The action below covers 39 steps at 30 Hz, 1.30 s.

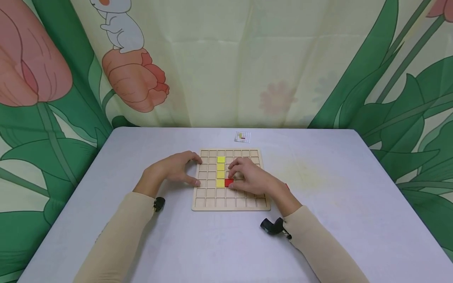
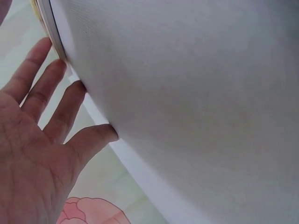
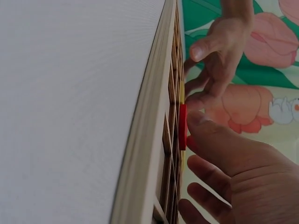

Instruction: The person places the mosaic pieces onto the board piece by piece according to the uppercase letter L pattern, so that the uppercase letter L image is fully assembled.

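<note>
A wooden grid board lies on the table. Several yellow tiles form a column in it, with a red tile beside the lowest one. My left hand rests at the board's left edge, thumb and fingers spread apart along it. Over the board is my right hand, thumb and index fingertips touching the face of the red tile. From the side, this tile stands slightly proud of the grid. Its other fingers are loosely bent, and the hand hides part of the board's right side.
A small printed card with a coloured grid lies behind the board near the table's far edge. Something red peeks out beside my right wrist. A patterned curtain hangs behind the white table.
</note>
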Motion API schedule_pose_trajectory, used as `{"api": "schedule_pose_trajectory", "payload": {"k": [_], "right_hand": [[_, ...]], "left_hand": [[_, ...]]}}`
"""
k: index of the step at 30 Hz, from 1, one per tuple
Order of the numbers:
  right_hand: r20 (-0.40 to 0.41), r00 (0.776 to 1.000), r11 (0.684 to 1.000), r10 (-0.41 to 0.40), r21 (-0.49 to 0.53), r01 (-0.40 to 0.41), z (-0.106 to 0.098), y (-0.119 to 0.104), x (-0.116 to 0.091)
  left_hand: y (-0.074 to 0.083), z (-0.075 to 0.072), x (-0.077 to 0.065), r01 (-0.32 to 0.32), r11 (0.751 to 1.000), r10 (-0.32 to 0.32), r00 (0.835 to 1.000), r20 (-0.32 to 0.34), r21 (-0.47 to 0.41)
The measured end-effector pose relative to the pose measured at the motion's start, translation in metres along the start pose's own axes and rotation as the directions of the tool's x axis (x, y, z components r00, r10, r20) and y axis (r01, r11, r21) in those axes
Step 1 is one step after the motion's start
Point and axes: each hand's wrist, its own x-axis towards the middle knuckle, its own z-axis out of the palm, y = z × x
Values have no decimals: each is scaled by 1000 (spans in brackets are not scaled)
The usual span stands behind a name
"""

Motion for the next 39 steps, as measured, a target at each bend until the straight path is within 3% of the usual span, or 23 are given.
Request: {"api": "schedule_pose_trajectory", "payload": {"k": [9, 15, 21, 27, 39], "right_hand": [[-28, 999, 999, 26, -22, -26, -9, 7, -18], [-60, 998, 999, -4, 47, 7, -18, 14, -33], [55, 996, 995, -72, -70, 76, -10, 4, -25], [104, 994, 985, -39, -163, 55, -9, -4, -26], [-44, 998, 999, 40, -2, -40, -33, 14, -56]], "left_hand": [[-3, 1, 0, -7, 1000, 7, 1000, -1, -6], [-5, -1, 0, 9, 1000, -9, 1000, -9, 19], [-3, -2, -1, -5, 1000, 5, 1000, -13, 6], [-3, 5, 0, -37, 999, 37, 999, -6, -12], [1, 4, 3, 6, 1000, -6, 1000, -7, -13]]}}
